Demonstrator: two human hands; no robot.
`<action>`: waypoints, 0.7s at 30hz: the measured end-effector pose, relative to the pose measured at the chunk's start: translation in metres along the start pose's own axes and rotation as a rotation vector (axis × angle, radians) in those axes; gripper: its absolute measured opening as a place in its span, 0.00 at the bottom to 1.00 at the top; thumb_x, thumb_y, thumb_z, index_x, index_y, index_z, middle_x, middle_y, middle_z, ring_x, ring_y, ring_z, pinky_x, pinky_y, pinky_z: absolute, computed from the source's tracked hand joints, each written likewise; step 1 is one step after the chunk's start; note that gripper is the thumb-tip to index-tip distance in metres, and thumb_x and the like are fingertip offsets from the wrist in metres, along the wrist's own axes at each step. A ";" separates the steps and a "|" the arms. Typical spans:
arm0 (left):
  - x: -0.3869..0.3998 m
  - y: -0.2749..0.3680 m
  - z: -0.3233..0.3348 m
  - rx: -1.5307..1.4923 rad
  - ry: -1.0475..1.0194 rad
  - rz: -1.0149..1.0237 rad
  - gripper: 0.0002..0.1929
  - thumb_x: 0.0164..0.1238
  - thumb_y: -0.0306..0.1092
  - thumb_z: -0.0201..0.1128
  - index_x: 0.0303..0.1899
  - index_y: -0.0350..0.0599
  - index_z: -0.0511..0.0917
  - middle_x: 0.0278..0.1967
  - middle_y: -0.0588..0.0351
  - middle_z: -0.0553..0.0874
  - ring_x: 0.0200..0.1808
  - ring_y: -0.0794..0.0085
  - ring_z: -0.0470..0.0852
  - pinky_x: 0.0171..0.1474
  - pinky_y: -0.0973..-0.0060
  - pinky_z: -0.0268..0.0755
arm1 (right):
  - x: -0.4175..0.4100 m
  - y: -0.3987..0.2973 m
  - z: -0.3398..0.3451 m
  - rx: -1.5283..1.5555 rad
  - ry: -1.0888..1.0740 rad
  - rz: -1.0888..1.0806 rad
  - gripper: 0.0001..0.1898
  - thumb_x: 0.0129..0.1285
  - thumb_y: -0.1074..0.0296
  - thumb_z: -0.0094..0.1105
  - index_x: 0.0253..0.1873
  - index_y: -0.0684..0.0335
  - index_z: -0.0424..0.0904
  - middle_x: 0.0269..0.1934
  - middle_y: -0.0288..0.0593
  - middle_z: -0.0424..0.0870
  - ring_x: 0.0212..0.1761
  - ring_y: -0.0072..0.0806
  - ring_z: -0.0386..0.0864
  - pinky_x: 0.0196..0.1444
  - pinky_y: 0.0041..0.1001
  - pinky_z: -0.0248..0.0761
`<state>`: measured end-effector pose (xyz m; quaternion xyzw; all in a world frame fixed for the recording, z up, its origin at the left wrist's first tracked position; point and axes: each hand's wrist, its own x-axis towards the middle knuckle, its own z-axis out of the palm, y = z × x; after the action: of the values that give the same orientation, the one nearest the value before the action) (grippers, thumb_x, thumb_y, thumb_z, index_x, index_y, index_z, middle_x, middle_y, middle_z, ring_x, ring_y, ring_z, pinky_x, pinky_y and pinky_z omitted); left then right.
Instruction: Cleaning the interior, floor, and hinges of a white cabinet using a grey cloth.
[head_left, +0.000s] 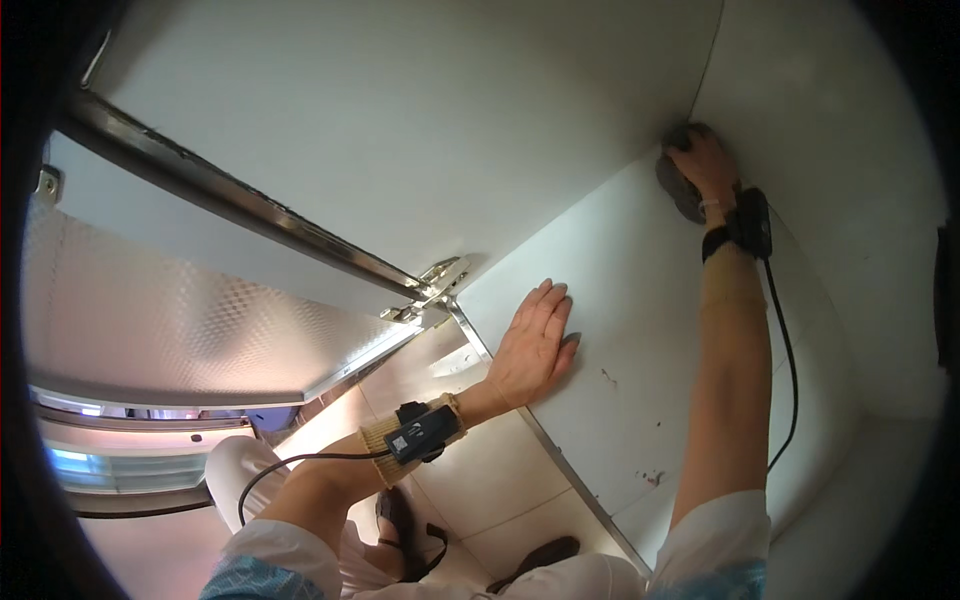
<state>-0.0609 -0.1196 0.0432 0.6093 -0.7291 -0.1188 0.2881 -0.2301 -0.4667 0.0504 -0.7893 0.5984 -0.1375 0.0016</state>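
Note:
My right hand (705, 161) reaches into the far corner of a white cabinet and grips a dark cloth (675, 184), pressed where the cabinet floor meets the walls. Flat on the white cabinet floor (607, 315), near its metal-edged front, rests my left hand (532, 345) with its palm down and nothing in it. Small dark marks (649, 477) show on the floor panel nearer to me. Each wrist bears a black strapped device with a cable.
The cabinet door (187, 322), with a textured panel, stands open at the left on a metal hinge (442, 281). A metal-edged side panel (255, 202) rises beside it. Beige floor tiles (495, 465) and my feet in dark shoes lie below the cabinet's front edge.

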 end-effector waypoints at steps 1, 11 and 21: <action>0.000 -0.001 -0.001 0.004 0.009 -0.006 0.27 0.59 0.27 0.61 0.60 0.31 0.64 0.63 0.40 0.65 0.68 0.43 0.61 0.69 0.55 0.57 | 0.001 -0.014 -0.002 0.004 -0.009 -0.002 0.32 0.58 0.42 0.55 0.63 0.57 0.73 0.62 0.49 0.73 0.62 0.46 0.72 0.63 0.44 0.65; -0.013 -0.011 -0.007 -0.089 0.130 -0.014 0.25 0.60 0.27 0.56 0.60 0.34 0.65 0.61 0.39 0.66 0.63 0.43 0.63 0.68 0.54 0.55 | -0.100 -0.113 -0.011 0.017 -0.099 -0.228 0.30 0.48 0.47 0.65 0.54 0.58 0.78 0.53 0.45 0.77 0.57 0.50 0.73 0.55 0.43 0.71; -0.044 0.002 -0.044 -0.242 0.549 -0.049 0.10 0.64 0.26 0.53 0.46 0.39 0.72 0.47 0.44 0.73 0.50 0.52 0.70 0.56 0.60 0.61 | -0.260 -0.201 -0.006 0.981 -0.101 -0.824 0.11 0.47 0.67 0.63 0.39 0.56 0.81 0.42 0.41 0.80 0.44 0.45 0.75 0.47 0.39 0.69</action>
<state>-0.0337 -0.0691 0.0673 0.5971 -0.5897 -0.0425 0.5421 -0.1058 -0.1636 0.0337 -0.8675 0.1128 -0.3472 0.3378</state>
